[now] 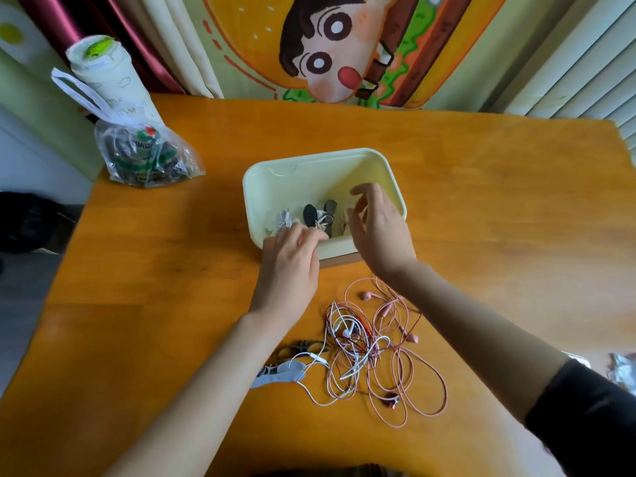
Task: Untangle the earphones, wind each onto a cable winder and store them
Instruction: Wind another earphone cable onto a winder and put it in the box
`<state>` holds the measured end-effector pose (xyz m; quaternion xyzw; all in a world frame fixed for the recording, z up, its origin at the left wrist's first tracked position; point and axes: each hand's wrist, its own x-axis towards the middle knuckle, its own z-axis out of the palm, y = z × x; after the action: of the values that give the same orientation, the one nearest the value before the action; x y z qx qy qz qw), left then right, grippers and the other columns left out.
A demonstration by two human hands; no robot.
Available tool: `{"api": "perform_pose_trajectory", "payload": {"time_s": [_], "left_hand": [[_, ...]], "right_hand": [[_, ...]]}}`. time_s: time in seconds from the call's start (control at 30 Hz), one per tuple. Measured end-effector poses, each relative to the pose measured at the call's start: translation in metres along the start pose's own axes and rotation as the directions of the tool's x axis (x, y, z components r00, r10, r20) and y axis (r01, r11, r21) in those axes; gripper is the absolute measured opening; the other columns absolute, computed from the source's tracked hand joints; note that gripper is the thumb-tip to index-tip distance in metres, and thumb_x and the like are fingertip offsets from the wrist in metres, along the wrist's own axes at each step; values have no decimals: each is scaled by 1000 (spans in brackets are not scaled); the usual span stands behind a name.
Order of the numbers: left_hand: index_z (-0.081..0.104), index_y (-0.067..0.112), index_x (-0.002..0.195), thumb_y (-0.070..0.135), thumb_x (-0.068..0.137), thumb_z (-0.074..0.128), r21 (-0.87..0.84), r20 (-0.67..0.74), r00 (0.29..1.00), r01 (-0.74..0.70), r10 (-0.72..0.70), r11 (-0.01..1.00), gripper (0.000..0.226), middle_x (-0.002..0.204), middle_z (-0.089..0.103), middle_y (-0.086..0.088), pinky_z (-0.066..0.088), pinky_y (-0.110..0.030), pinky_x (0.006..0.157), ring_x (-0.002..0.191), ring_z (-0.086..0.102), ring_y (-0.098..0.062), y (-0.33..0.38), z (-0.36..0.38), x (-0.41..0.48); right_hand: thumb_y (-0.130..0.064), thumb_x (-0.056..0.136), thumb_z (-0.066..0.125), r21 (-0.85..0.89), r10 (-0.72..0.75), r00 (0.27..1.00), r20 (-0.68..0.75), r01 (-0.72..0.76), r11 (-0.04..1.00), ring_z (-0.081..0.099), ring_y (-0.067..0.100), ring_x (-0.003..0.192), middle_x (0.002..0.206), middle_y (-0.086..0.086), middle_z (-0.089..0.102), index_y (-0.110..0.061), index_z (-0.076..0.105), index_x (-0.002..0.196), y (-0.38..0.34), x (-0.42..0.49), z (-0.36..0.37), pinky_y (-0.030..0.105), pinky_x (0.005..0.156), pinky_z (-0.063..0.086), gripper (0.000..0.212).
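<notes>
A cream box (309, 160) is seen approx. mid-tabletop (499, 218), open at the top. Inside, along its near wall, wound bundles are stored: a white bundle (285, 219) at left and two wound black winders (309, 215) at centre. A pale item further right is mostly hidden behind the right hand.

The left hand (290, 261) is laid over the box's near rim, w/ fingers bent down into the box and tips at or just beside the white bundle. That spot is blurred, so whether anything is pinched cannot be told. The right hand (382, 228) is held above the box's right half, fingers spread and loosely bent, thumb apart, nothing gripped. A black sleeve (585, 425) is seen on the right forearm.

The tangle of earphones (371, 349) is found on the tabletop nearer the person, btwn the two forearms, well apart from both hands and touched by neither. Within it, pink cable (440, 383) makes the widest loops at right, white cable (339, 321) is bunched centre-left, and a thin red cable (418, 320) is threaded through.

Just left of the tangle, partly under the left forearm, a spare black winder (299, 349) and a grey winder (289, 371) are laid, w/ white cable run across them.

At the far-left corner a clear plastic bag (148, 156) is set, w/ a pale cylinder (99, 74) behind it.
</notes>
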<state>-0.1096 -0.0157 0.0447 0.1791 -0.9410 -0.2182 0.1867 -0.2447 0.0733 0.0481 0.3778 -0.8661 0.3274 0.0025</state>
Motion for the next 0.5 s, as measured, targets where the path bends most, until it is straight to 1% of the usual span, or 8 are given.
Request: {"api": "perform_pose_trajectory", "payload": {"time_s": [0.07, 0.13, 0.2, 0.27, 0.33, 0.37, 0.43, 0.5], "left_hand": [[62, 8, 103, -1, 87, 61, -59, 70, 997, -8, 12, 998, 18, 101, 60, -6, 48, -27, 73, 88, 59, -22, 4, 2, -13], [57, 12, 111, 11, 96, 53, -89, 277, 958, 109, -80, 990, 16, 113, 54, 0, 41, -11, 64, 85, 55, -12, 7, 9, -28], [49, 17, 121, 24, 100, 46, 1, 494, 852, 198, -173, 980, 23, 123, 46, 3, 43, -13, 57, 77, 51, -9, 5, 24, -46], [42, 19, 129, 31, 100, 46, 109, 632, 739, 211, -232, 971, 32, 132, 42, 1, 46, -24, 59, 81, 55, -14, 2, 37, -65], [40, 19, 132, 32, 98, 50, 171, 692, 671, 208, -268, 963, 37, 132, 43, -1, 46, -30, 71, 103, 56, -22, -3, 47, -81], [42, 19, 131, 30, 97, 52, 186, 695, 665, 202, -274, 962, 37, 130, 45, -1, 46, -32, 76, 110, 54, -24, -5, 50, -88], [47, 19, 127, 25, 96, 55, 195, 666, 696, 185, -269, 963, 32, 123, 48, -1, 46, -33, 79, 111, 54, -24, -8, 55, -97], [52, 19, 123, 21, 95, 56, 169, 631, 728, 208, -268, 963, 28, 118, 49, 0, 46, -31, 76, 106, 55, -22, -11, 57, -100]], "right_hand": [[-14, 94, 52, 11, -50, 999, 14, 50, 999, 59, 21, 76, 95, 7, 61, -6, 51, 107, 2, -35, -6, 33, 57, 48, 16], [-20, 96, 51, 1, -3, 985, 173, 2, 1000, 58, 16, 76, 96, 3, 60, -8, 52, 108, 13, -67, -6, 34, 60, 51, 17], [-33, 97, 48, -62, 86, 921, 381, -67, 996, 58, 13, 88, 110, 2, 60, -12, 50, 118, 27, -91, -4, 30, 73, 53, 30], [-46, 93, 48, -150, 163, 817, 552, -95, 984, 54, 13, 109, 129, 1, 52, -16, 41, 131, 37, -111, 1, 28, 87, 50, 49], [-48, 90, 54, -193, 193, 731, 654, -85, 978, 42, 17, 129, 146, 2, 37, -18, 33, 140, 42, -124, 8, 32, 102, 42, 62], [-45, 89, 58, -201, 191, 706, 682, -70, 977, 35, 20, 135, 151, 4, 31, -20, 31, 142, 42, -128, 11, 34, 108, 37, 65], [-37, 88, 62, -233, 175, 690, 703, -9, 973, 31, 22, 136, 148, 5, 35, -21, 33, 143, 41, -132, 16, 34, 111, 33, 63], [-34, 88, 62, -270, 175, 686, 706, 32, 962, 33, 23, 132, 140, 4, 41, -24, 39, 141, 41, -132, 20, 35, 109, 33, 58]]}}
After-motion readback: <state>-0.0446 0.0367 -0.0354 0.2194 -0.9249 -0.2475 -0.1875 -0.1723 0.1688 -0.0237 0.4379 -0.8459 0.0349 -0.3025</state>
